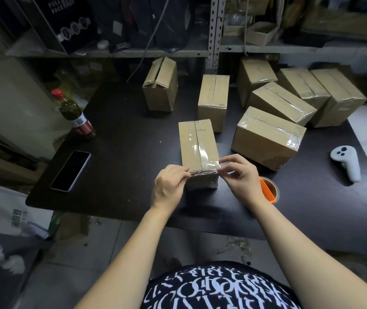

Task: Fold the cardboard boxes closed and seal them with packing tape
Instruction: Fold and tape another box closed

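- Nearest box (197, 146): flaps shut, clear tape run along centre seam & over front edge, upright on dark table.
- Tape roll (269, 190): orange core, laid just right of it.
- Far-left box (160, 85): flaps untaped, ajar.

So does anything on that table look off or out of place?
One box at the back left has its top flaps gaping, untaped, unlike the sealed boxes on the right. Non-packing items also sit on the table: a drink bottle, a phone, a white controller.
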